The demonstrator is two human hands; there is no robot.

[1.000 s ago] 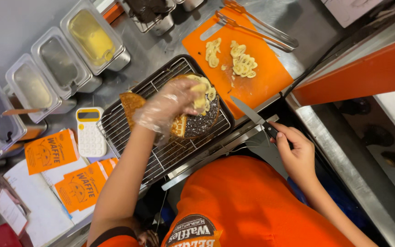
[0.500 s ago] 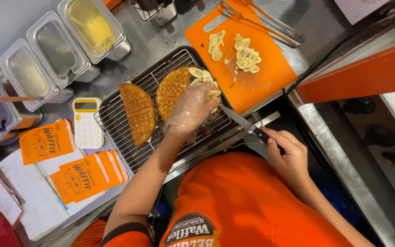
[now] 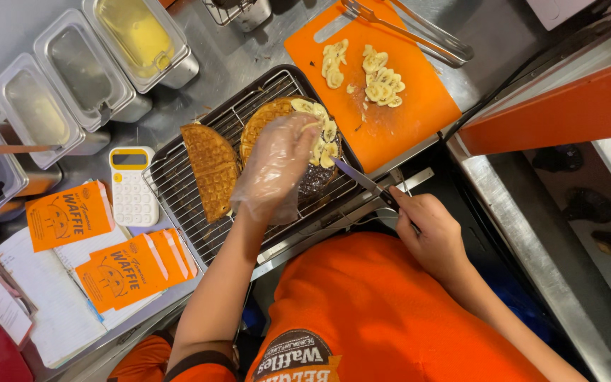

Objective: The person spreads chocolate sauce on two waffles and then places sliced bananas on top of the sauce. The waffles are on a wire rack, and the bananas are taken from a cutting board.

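My left hand (image 3: 277,166), in a clear plastic glove, rests flat on a round waffle (image 3: 266,122) spread with dark chocolate and topped with banana slices (image 3: 322,134). That waffle lies on a wire rack (image 3: 185,201) set in a dark tray. A plain half waffle (image 3: 211,170) lies just left of it on the same rack. My right hand (image 3: 429,230) grips a knife (image 3: 362,180) by its black handle, with the blade tip pointing at the banana-topped waffle.
An orange cutting board (image 3: 397,120) with more banana slices and metal tongs (image 3: 419,28) sits at the back right. Several steel tubs (image 3: 79,78) line the back left. A white and yellow calculator (image 3: 132,187), orange paper sleeves (image 3: 118,272) and a notebook lie at left.
My left hand has opened the folded waffle into two pieces on the rack and now lies on the topped one. The knife blade has moved closer to that waffle.
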